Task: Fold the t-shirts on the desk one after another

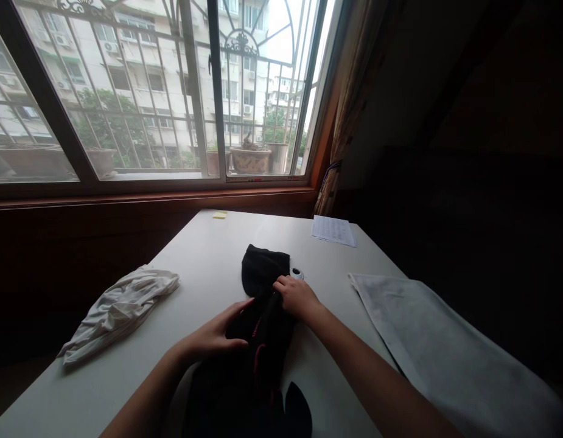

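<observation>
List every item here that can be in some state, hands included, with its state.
Black garment: bunched, lying on the table.
White cloth: crumpled.
Grey cloth: spread out, lightly creased.
Papers: flat, edges slightly uneven.
Yellow note: lying on the table.
Curtain: drawn aside, gathered.
Window: open or shut, can't tell.
Left hand: open, against the black garment.
Right hand: closed, gripping the black garment.

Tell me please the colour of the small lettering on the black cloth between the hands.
The lettering is pink, seen best in the head view.
</observation>
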A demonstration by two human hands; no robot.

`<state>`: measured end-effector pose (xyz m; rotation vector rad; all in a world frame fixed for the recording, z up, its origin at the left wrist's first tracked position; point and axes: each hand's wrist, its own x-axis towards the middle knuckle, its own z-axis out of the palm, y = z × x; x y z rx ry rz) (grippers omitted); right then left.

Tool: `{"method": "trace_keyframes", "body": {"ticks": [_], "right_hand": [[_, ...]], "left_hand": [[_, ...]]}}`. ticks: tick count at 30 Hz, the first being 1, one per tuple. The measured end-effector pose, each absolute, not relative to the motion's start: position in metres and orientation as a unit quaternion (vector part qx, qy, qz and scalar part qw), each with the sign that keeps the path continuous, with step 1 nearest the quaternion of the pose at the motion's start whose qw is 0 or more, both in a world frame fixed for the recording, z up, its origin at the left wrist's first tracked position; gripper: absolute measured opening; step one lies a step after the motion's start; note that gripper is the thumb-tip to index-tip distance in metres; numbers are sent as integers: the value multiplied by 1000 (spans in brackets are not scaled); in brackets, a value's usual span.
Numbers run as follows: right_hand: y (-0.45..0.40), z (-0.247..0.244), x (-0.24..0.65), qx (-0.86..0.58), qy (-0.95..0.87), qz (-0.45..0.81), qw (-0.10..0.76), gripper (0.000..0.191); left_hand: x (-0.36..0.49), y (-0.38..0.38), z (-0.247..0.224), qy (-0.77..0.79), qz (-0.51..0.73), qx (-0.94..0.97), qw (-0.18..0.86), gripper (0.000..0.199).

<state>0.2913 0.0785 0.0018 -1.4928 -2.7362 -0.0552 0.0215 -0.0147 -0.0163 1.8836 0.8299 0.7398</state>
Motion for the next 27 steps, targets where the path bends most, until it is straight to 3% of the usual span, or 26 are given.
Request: {"method": "trace_keyframes", "body": {"ticks": [5, 9, 14, 18, 22, 24, 27], "right_hand": [[63, -3, 320, -581, -813, -44, 1, 23], [43, -6, 336, -629, -774, -62, -14, 24], [14, 4, 349, -623, -780, -38, -42, 16], [-20, 16, 356, -592, -802, 56, -55, 17], [-62, 31, 360, -517, -824, 230, -29, 21], [-72, 38, 363, -477, -816, 325, -24, 29], [-67, 41, 372, -483, -784, 390, 3, 39]], "left_hand": [[7, -14, -18, 404, 264, 760, 436, 86], [-5, -14, -17, 450, 199, 730, 474, 89], [-3, -20, -1, 440, 149, 784, 411, 50], [-12, -18, 15, 475, 248, 793, 289, 29], [-30, -12, 21, 535, 325, 767, 137, 31], [-36, -10, 20, 536, 306, 777, 121, 33], [-41, -12, 19, 534, 269, 778, 194, 39]]}}
